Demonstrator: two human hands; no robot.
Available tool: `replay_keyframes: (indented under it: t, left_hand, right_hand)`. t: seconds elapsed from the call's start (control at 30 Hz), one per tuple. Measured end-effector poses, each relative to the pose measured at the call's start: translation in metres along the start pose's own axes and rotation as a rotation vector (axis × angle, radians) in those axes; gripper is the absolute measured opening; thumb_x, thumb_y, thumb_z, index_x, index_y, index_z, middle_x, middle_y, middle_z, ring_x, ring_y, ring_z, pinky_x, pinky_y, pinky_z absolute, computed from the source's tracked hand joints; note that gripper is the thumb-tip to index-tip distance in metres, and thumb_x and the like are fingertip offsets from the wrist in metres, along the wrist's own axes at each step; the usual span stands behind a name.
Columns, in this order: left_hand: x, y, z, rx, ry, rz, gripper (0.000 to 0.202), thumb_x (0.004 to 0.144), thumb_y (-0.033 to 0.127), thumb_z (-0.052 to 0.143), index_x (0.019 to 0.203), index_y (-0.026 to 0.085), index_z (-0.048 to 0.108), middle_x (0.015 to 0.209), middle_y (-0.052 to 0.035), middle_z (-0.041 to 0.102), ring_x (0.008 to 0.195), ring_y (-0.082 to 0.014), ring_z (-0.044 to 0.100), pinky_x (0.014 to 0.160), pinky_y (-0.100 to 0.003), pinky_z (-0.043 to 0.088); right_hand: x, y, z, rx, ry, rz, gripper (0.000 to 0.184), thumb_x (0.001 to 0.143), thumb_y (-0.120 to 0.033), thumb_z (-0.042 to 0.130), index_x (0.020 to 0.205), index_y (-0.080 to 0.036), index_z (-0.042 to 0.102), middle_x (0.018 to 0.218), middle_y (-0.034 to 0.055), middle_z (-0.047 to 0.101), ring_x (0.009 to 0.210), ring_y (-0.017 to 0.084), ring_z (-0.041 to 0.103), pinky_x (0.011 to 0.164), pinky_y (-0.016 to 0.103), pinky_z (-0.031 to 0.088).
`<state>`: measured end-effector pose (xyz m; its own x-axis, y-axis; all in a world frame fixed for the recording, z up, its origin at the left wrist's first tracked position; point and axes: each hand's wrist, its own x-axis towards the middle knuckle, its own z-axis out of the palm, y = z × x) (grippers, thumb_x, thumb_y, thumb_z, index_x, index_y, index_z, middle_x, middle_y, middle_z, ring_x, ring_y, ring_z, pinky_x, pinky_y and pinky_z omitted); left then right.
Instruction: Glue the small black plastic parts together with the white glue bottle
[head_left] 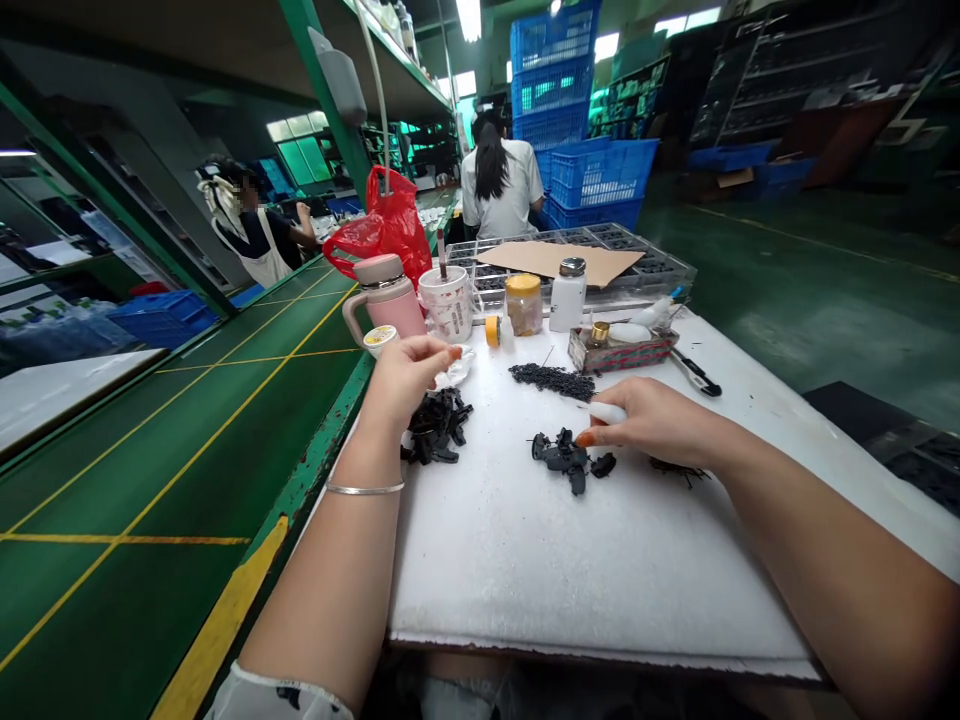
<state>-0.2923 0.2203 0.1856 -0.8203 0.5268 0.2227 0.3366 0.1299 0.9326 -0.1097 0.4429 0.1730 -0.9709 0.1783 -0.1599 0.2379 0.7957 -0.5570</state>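
Note:
My left hand (409, 375) hovers over a pile of black plastic parts (437, 425) on the white foam mat (540, 560); its fingers are pinched together and I cannot make out what they hold. My right hand (652, 420) rests on the mat, closed on a small white tool (606, 411) whose tip points left. Just below that tip lies a smaller cluster of black parts (568, 458). A heap of tiny black bits (553, 379) lies farther back.
Behind the mat stand a pink mug (386, 297), a white cup (447, 300), a yellow-lidded jar (523, 303), a white bottle (568, 293) and a small box (622, 350). A green conveyor (187, 440) runs on the left. Two people work farther back, beside blue crates (577, 120).

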Motion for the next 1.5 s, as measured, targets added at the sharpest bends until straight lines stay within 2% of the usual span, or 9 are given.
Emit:
replay_keyframes:
  t: [0.1,0.2,0.37,0.47,0.67,0.9,1.17,1.27,1.5]
  left_hand:
    - [-0.001,-0.007,0.007,0.585,-0.083,0.050,0.014,0.066,0.033,0.072,0.068,0.019,0.073,0.064,-0.0032,0.065,0.062,-0.0164,0.054,0.057,-0.026,0.037]
    - [-0.003,-0.011,0.016,0.958,-0.158,0.026,0.011,0.063,0.029,0.073,0.072,0.022,0.075,0.073,-0.0068,0.069,0.069,-0.0224,0.059,0.062,-0.030,0.039]
    - [-0.007,-0.010,0.024,1.138,-0.212,0.031,0.011,0.067,0.022,0.064,0.074,0.022,0.073,0.078,-0.0105,0.069,0.075,-0.0255,0.061,0.063,-0.031,0.040]
    - [-0.006,-0.009,0.022,1.151,-0.244,0.040,0.014,0.067,0.021,0.060,0.074,0.024,0.072,0.080,-0.0084,0.069,0.076,-0.0243,0.061,0.060,-0.029,0.039]
    - [-0.003,-0.014,0.018,1.143,-0.241,0.055,0.015,0.067,0.023,0.061,0.076,0.026,0.073,0.085,-0.0084,0.070,0.078,-0.0262,0.062,0.060,-0.030,0.038]
    - [-0.003,-0.016,0.017,1.145,-0.256,0.085,0.013,0.066,0.020,0.061,0.073,0.026,0.072,0.088,-0.0081,0.070,0.081,-0.0267,0.061,0.061,-0.030,0.038]
    - [-0.003,-0.004,0.014,1.032,-0.109,0.078,0.016,0.070,0.027,0.058,0.080,0.025,0.069,0.100,-0.0051,0.067,0.088,-0.0243,0.060,0.066,-0.029,0.039]
    - [-0.003,-0.001,0.013,0.967,-0.061,0.038,0.016,0.069,0.029,0.058,0.081,0.025,0.069,0.086,-0.0043,0.068,0.081,-0.0242,0.060,0.062,-0.030,0.036]
    - [-0.009,0.005,0.023,0.155,0.098,0.129,0.019,0.073,0.029,0.064,0.088,0.017,0.063,0.078,-0.0031,0.070,0.069,-0.0142,0.061,0.058,-0.022,0.039]
  right_hand:
    - [0.000,0.004,-0.009,-0.065,0.099,0.067,0.044,0.073,-0.057,0.060,0.063,-0.015,0.055,0.058,-0.0006,0.049,0.056,0.011,0.043,0.051,0.023,0.026]
    - [-0.003,0.004,-0.018,-0.096,0.163,0.149,0.037,0.076,-0.052,0.059,0.067,-0.016,0.059,0.061,0.0013,0.055,0.059,0.014,0.049,0.054,0.024,0.030]
    - [-0.009,0.010,-0.031,-0.131,0.236,0.275,0.022,0.074,-0.040,0.061,0.077,-0.019,0.067,0.073,0.0025,0.064,0.070,0.017,0.056,0.059,0.025,0.035]
    - [-0.011,0.018,-0.034,-0.124,0.155,0.259,0.014,0.070,-0.028,0.060,0.076,-0.019,0.069,0.074,0.0018,0.065,0.073,0.017,0.058,0.060,0.025,0.036]
    - [-0.016,0.020,-0.034,-0.167,-0.042,0.250,0.013,0.064,-0.020,0.062,0.072,-0.020,0.072,0.073,0.0033,0.066,0.072,0.017,0.058,0.059,0.025,0.035]
    - [-0.017,0.021,-0.030,-0.290,-0.087,0.313,0.013,0.062,-0.017,0.063,0.071,-0.020,0.072,0.068,0.0036,0.063,0.065,0.017,0.056,0.054,0.026,0.031]
    - [-0.023,0.022,-0.034,-0.303,-0.065,0.301,0.012,0.068,-0.019,0.058,0.072,-0.020,0.070,0.072,0.0043,0.064,0.067,0.016,0.056,0.056,0.025,0.032]
    - [-0.023,0.023,-0.032,-0.300,-0.102,0.327,0.015,0.065,-0.018,0.058,0.073,-0.021,0.071,0.072,0.0046,0.064,0.064,0.016,0.055,0.054,0.026,0.031]
    - [-0.023,0.022,-0.033,-0.290,-0.086,0.312,0.017,0.065,-0.017,0.058,0.074,-0.019,0.072,0.072,0.0057,0.065,0.065,0.015,0.055,0.054,0.025,0.031]
